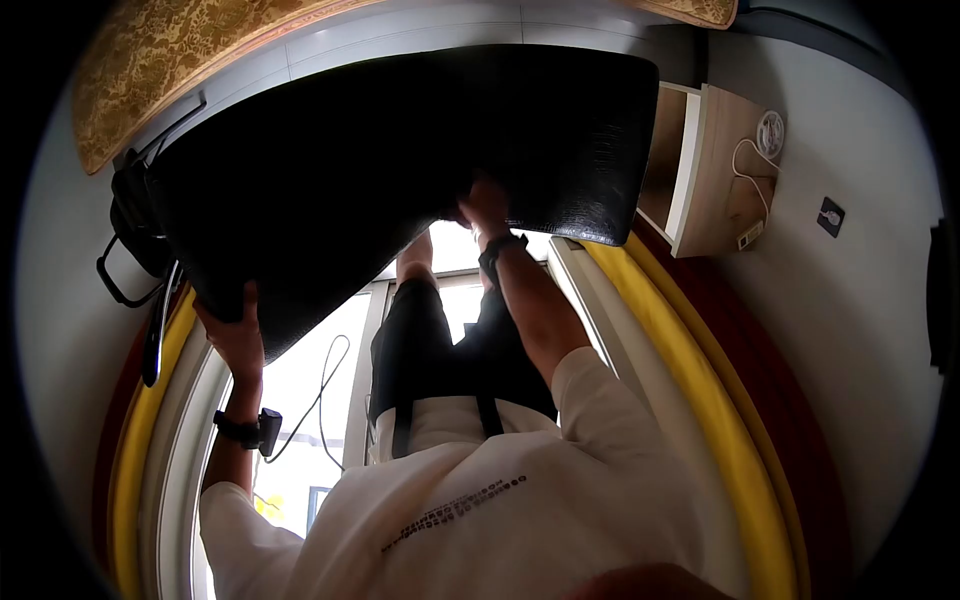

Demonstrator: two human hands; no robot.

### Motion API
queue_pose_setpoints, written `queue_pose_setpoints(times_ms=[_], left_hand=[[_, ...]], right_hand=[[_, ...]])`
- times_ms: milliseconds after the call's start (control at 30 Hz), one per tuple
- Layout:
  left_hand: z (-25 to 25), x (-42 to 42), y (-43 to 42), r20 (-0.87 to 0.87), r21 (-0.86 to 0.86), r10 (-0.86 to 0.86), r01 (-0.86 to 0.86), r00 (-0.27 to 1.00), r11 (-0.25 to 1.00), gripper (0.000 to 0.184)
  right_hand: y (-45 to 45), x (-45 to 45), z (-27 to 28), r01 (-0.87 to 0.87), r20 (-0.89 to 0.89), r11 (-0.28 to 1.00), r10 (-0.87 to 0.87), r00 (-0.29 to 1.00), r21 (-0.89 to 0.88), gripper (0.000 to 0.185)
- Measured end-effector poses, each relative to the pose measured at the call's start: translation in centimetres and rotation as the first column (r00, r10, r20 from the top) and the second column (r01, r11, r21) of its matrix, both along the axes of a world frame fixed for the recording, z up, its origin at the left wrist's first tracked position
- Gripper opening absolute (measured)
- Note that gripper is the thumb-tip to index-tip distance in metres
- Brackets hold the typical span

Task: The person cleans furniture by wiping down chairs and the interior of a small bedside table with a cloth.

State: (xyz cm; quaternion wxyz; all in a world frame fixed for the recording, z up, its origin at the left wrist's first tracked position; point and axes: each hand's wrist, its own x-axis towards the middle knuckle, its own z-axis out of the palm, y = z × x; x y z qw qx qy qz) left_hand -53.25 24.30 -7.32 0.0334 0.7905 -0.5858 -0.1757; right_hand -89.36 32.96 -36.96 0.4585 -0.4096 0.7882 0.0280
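Note:
A large black leather-like panel (400, 140) with rounded corners spans the upper part of the head view. Its surface has a fine grain that shines at the right end. My left hand (236, 335) grips its lower left edge, with the thumb lying over the dark face and the other fingers partly hidden. Farther right, my right hand (484, 207) is closed round the near edge, close to the middle. Deep shadow hides most of those fingers. What lies under the panel cannot be seen.
To the right stands a light wooden cabinet (715, 170) with a coiled white cable (770, 135) on top. A black bag-like item with metal bars (140, 220) is at the left. Yellow curtains (690, 370) flank a bright window behind me. Gold patterned upholstery (180, 70) fills the far left.

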Motion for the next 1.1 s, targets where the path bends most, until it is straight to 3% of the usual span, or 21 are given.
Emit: queue_pose_setpoints(times_ms=[100, 167, 200, 233, 333, 433, 500, 567, 600, 667, 767, 833, 900, 967, 1033, 1100], left_hand=[[0.0, -0.5, 0.0, -0.017, -0.023, 0.007, -0.007, 1.0, 1.0, 0.085], [0.4, -1.0, -0.1, -0.025, -0.042, -0.02, 0.019, 0.999, 0.999, 0.085], [0.6, -1.0, -0.4, -0.041, -0.049, -0.048, 0.046, 0.998, 0.998, 0.084], [0.7, -0.9, -0.4, -0.033, -0.051, -0.05, 0.048, 0.998, 0.998, 0.084], [0.8, -1.2, -0.4, -0.035, -0.017, -0.033, 0.032, 0.999, 0.999, 0.083], [1.1, -1.6, -0.3, -0.116, -0.018, -0.024, 0.022, 0.993, 1.0, 0.082], [1.1, -1.9, -0.3, -0.111, -0.023, -0.003, 0.001, 0.994, 1.0, 0.083], [1.0, -1.8, -0.1, -0.135, -0.006, 0.014, -0.015, 0.991, 1.0, 0.084], [1.3, -1.7, 0.1, -0.156, 0.023, 0.035, -0.032, 0.987, 0.999, 0.085], [2.0, -3.0, 0.3, -0.153, 0.044, 0.028, -0.021, 0.988, 0.999, 0.086], [2.0, -3.9, 0.7, -0.119, -0.004, -0.007, 0.007, 0.993, 1.0, 0.084], [2.4, -4.6, 0.5, -0.199, 0.01, 0.033, -0.031, 0.979, 0.999, 0.087], [2.3, -4.3, 0.3, -0.179, 0.01, 0.014, -0.013, 0.984, 1.0, 0.087], [2.1, -3.4, 0.3, -0.154, 0.022, -0.001, 0.004, 0.988, 1.0, 0.088], [1.5, -2.9, 0.4, -0.125, -0.032, -0.021, 0.017, 0.992, 0.999, 0.087], [1.4, -3.1, 0.2, -0.127, -0.016, -0.001, -0.001, 0.992, 1.0, 0.087]], right_hand=[[-8.1, -7.6, 2.4, 0.103, -0.176, 0.969, -0.144, 0.974, -0.225, 0.053], [-12.8, -12.3, 3.7, -0.001, -0.258, 0.799, -0.193, 0.947, -0.601, 0.047], [-15.1, -14.9, 4.1, -0.099, -0.384, 0.765, -0.203, 0.901, -0.636, 0.045], [-17.3, -18.3, 4.0, -0.177, -0.492, 0.793, -0.172, 0.853, -0.583, 0.041], [-20.4, -25.2, 4.7, -0.257, -0.59, 0.801, -0.143, 0.795, -0.541, 0.041], [-19.2, -26.3, 3.6, -0.264, -0.421, 0.77, -0.007, 0.907, -0.58, 0.044], [-17.3, -22.9, 4.0, 0.02, -0.143, 0.898, -0.091, 0.986, -0.439, 0.047], [-12.8, -17.8, 1.9, -0.041, -0.2, 0.83, -0.086, 0.976, -0.556, 0.049], [-10.8, -14.7, 1.8, -0.06, -0.231, 0.907, -0.042, 0.972, -0.417, 0.055], [-6.6, -8.7, 3.3, -0.177, -0.133, 0.956, 0.149, 0.98, -0.233, 0.058], [0.3, -2.9, -1.2, -0.483, -0.291, 0.794, 0.395, 0.871, -0.369, 0.053], [-0.9, -3.2, -0.7, -0.533, -0.239, 0.808, 0.482, 0.843, -0.25, 0.047], [-3.8, -6.3, -1.5, -0.547, -0.255, 0.79, 0.488, 0.835, -0.278, 0.043], [-8.6, -10.8, 1.3, -0.522, -0.394, 0.82, 0.41, 0.822, -0.235, 0.034], [-12.8, -15.0, 3.9, -0.437, -0.568, 0.875, 0.255, 0.783, -0.21, 0.027], [-15.4, -19.5, 2.7, -0.466, -0.729, 0.822, 0.094, 0.678, -0.327, 0.025]])
